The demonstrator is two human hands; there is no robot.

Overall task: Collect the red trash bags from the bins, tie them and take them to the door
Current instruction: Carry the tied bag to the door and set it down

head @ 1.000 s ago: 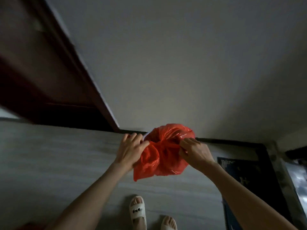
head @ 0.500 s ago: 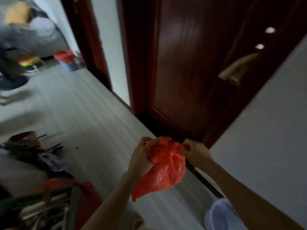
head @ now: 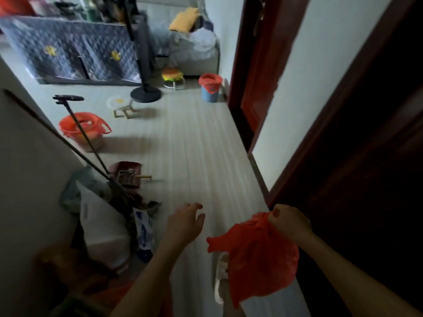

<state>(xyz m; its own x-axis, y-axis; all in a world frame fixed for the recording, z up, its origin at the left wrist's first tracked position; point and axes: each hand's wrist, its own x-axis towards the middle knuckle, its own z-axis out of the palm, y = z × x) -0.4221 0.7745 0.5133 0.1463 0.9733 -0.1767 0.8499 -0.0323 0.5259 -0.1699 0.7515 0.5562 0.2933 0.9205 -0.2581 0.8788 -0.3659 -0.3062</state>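
Observation:
My right hand (head: pixel 288 223) grips the gathered top of a red trash bag (head: pixel 258 252), which hangs low at the right beside a dark wooden door (head: pixel 357 179). My left hand (head: pixel 185 223) floats free to the left of the bag, fingers loosely spread and holding nothing. Farther down the floor a blue bin (head: pixel 210 92) lined with a red bag stands by a door frame. A second bin with a red bag (head: pixel 80 129) stands at the left near the wall.
Clutter lines the left wall: white bags (head: pixel 103 227), a dustpan (head: pixel 126 175) and long dark poles (head: pixel 87 143). A fan's black base (head: pixel 145 95) and two small stools (head: pixel 121 106) stand farther off, before a quilted blue cover (head: pixel 68 53). The grey plank floor (head: pixel 194 156) runs between.
My left hand has let go of the red bag and moved off to the left. The view has swung left and up, from the door to the room.

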